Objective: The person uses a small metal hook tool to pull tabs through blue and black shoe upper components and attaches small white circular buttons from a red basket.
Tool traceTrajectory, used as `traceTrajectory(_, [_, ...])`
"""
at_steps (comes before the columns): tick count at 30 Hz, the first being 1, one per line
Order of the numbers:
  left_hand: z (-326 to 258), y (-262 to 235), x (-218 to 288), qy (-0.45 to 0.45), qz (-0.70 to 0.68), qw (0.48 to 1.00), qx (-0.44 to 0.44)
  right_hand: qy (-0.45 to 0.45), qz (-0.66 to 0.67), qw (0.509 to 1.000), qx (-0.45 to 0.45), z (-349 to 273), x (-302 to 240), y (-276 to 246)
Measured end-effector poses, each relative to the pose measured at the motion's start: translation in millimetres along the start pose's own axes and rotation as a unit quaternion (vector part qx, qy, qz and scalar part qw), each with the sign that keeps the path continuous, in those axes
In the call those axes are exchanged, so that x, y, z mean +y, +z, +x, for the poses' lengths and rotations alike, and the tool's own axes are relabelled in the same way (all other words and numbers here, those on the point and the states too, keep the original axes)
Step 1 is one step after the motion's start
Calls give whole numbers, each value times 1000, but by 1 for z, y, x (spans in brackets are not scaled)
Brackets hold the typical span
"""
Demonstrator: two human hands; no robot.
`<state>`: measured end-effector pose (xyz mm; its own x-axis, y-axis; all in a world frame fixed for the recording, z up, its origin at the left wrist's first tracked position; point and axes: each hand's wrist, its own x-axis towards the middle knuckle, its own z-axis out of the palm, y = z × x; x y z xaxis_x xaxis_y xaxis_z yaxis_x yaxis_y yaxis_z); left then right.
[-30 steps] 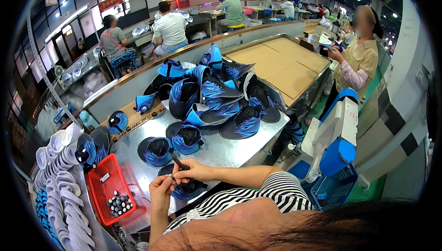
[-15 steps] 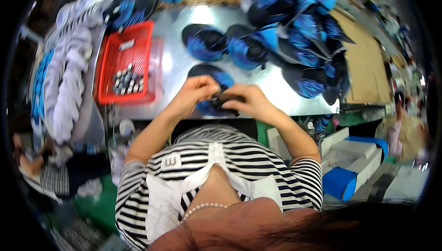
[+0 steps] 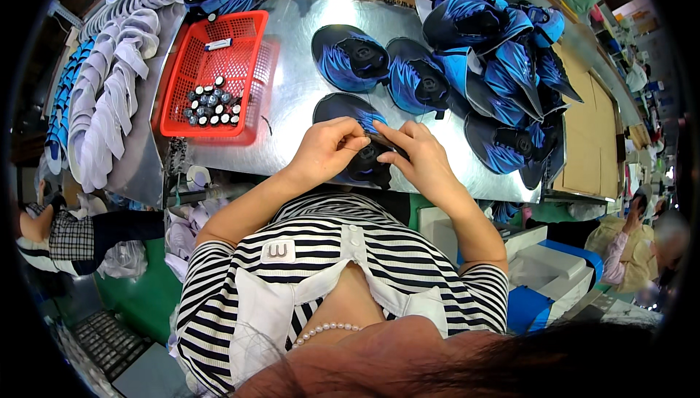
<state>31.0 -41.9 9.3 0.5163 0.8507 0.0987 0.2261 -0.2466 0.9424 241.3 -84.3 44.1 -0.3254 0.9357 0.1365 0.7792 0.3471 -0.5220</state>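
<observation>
A blue-and-black piece that looks like a shoe upper (image 3: 339, 108) lies at the front edge of the metal table, partly under my hands. My left hand (image 3: 328, 151) is closed over its left side, thumb and forefinger pinched together; what they grip is too small to make out. On the other side, my right hand (image 3: 419, 157) has thumb and forefinger around a dark edge of the same upper, near the left fingertips. Just beyond lie two similar uppers, one to the left (image 3: 350, 59) and one to the right (image 3: 417, 77).
A red plastic basket (image 3: 255, 40) at left holds several small dark bobbin-like pieces with white tops (image 3: 211, 106). More blue uppers (image 3: 503, 62) are heaped at right, beside cardboard (image 3: 583, 121). Nested white pieces (image 3: 109, 113) stand far left. Other people (image 3: 627, 245) are at the sides.
The view has shifted, so the table things sit a little further right. My hands stay over the same upper; the right hand's fingers have spread slightly and moved along its dark edge.
</observation>
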Motion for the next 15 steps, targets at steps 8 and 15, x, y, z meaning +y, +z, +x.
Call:
traceTrajectory(8, [-2,-26,-4,-192,-493,838,-134,-99,-180,972,111,12,43,11])
traceTrajectory(15, [-18,-34,-7,-179,-502,840,-101,-170,-167,957,164,25,51,11])
